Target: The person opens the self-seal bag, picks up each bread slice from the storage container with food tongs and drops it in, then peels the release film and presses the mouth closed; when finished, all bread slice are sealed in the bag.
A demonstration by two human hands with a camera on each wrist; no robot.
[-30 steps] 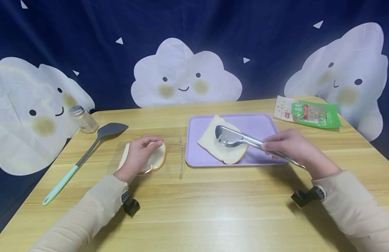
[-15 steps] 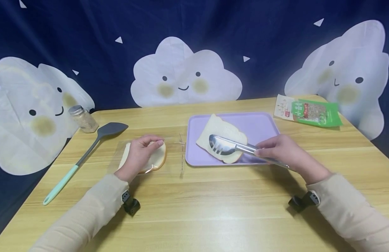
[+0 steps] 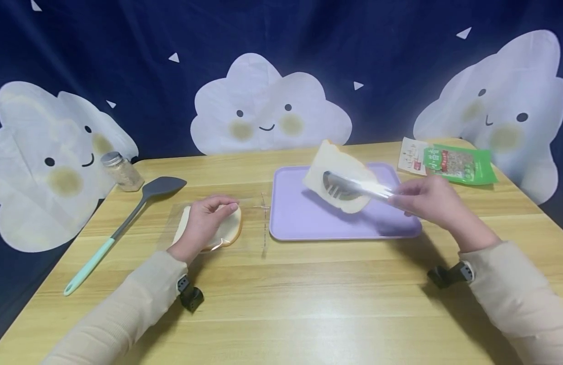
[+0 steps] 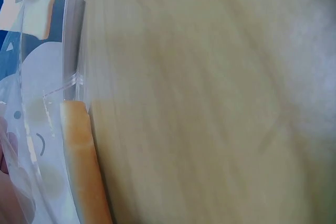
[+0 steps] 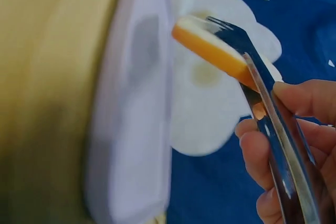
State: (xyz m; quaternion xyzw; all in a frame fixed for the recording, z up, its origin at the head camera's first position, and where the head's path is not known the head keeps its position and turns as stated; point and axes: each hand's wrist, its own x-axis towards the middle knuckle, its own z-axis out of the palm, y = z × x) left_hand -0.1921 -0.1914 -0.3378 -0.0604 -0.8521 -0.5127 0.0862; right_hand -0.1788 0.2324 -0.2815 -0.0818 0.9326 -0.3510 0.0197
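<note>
My right hand (image 3: 429, 200) grips metal tongs (image 3: 382, 190). Their slotted end clamps a white bread slice (image 3: 318, 170), tilted above the lavender tray (image 3: 286, 223). The right wrist view shows that slice's brown crust (image 5: 210, 51) edge-on between the tong arms, apart from the tray. To the left, my left hand (image 3: 201, 225) pinches the top of a clear plastic bag (image 3: 251, 228). Inside it lies another bread slice (image 3: 231, 223), partly hidden by the hand. In the left wrist view, only a bit of the left hand (image 4: 8, 182) shows behind the film.
A spatula (image 3: 121, 228) with a grey head and mint handle lies on the left, near a capped jar (image 3: 122, 173). At the back right is a green and white seasoning packet (image 3: 459, 163). A dark blue cloud-patterned curtain (image 3: 382, 45) hangs behind the wooden table (image 3: 300, 304).
The right hand has moved up with the tongs, and the bread slice has come off the tray into the air. The left hand stays in place on the bag.
</note>
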